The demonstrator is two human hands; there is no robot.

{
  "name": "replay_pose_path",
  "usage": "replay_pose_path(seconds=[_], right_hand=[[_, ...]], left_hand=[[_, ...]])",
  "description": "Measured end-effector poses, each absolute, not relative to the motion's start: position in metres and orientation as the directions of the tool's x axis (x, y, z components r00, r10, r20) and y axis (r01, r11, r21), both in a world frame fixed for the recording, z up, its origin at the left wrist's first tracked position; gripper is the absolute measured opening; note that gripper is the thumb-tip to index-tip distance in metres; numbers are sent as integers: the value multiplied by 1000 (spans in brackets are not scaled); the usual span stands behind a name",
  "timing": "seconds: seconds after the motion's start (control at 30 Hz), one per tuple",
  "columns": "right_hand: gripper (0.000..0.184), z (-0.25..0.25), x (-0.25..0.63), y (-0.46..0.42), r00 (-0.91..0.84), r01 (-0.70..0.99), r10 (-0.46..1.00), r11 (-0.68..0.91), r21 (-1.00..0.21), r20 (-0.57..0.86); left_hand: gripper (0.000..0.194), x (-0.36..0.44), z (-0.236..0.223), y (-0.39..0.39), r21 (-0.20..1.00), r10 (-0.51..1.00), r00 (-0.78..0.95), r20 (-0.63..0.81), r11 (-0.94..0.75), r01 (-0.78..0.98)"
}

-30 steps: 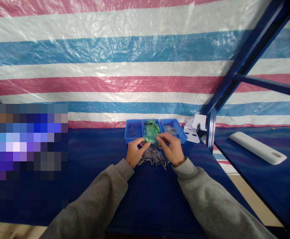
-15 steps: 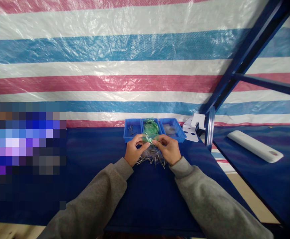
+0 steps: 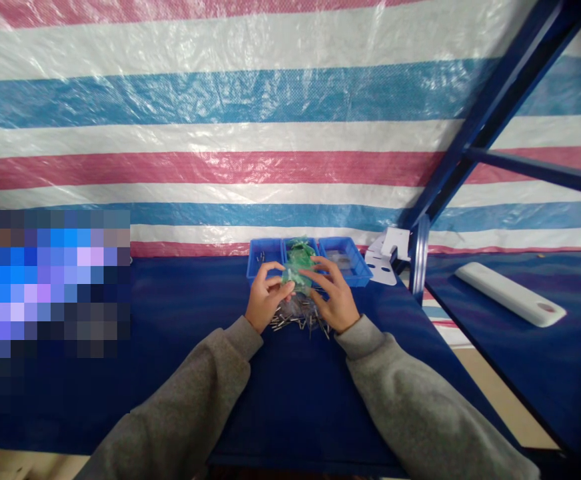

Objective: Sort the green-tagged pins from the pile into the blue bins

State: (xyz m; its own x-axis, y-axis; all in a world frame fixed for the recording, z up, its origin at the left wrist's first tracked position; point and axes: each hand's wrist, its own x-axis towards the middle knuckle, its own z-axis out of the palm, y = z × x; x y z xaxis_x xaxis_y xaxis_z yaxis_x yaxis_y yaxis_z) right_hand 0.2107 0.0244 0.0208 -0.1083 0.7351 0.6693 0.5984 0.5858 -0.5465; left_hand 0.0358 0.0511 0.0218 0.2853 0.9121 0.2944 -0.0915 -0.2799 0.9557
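Between thumb and fingers, my left hand (image 3: 264, 300) pinches a small translucent green plastic bag (image 3: 292, 275). My right hand (image 3: 339, 300) has its fingers spread just right of that bag; whether a fingertip touches it is unclear. Beneath both hands lies a heap of thin metal pins (image 3: 284, 323) with clear plastic (image 3: 298, 307) among them. Behind the hands, the middle blue bin holds crumpled green bags (image 3: 300, 252). A few metal pins (image 3: 261, 257) rest in the left bin (image 3: 253, 270).
The right blue bin (image 3: 363, 272) contains clear plastic pieces (image 3: 339, 260). White cut sheets (image 3: 383, 267) lean beside a blue metal frame post (image 3: 420, 257). A long white plastic object (image 3: 510, 293) lies on the table to the right. Striped sheeting (image 3: 250, 167) hangs behind.
My right hand has opened its pinch and spread its fingers, moving off the bag's edge. My left hand still pinches the green bag, now showing more of it.
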Motion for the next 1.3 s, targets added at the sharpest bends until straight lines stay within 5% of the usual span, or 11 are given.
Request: replay_pose_path(seconds=[0.13, 0.33, 0.53, 0.77, 0.9, 1.07, 1.3], right_hand=[[25, 14, 211, 29, -84, 594, 722, 590, -547, 687], [22, 18, 208, 28, -58, 556, 755, 568, -607, 653], [24, 23, 208, 23, -92, 509, 750, 600, -616, 655], [34, 21, 209, 23, -190, 505, 638, 715, -483, 746], [20, 18, 208, 25, -166, 539, 632, 701, -467, 757], [13, 19, 208, 26, -70, 578, 696, 612, -540, 715], [16, 18, 208, 25, -63, 586, 720, 587, -558, 691]], left_hand=[[30, 34, 22, 50, 927, 870, 346, 351, -375, 5], [21, 30, 30, 52, 708, 752, 319, 577, -655, 263], [19, 29, 26, 56, 754, 810, 230, 540, -587, 297], [29, 32, 24, 54, 940, 918, 224, 328, -341, 18], [27, 32, 28, 51, 910, 881, 290, 374, -409, 69], [30, 30, 33, 51, 717, 718, 359, 596, -678, 165], [18, 33, 28, 51, 793, 823, 278, 495, -559, 242]])
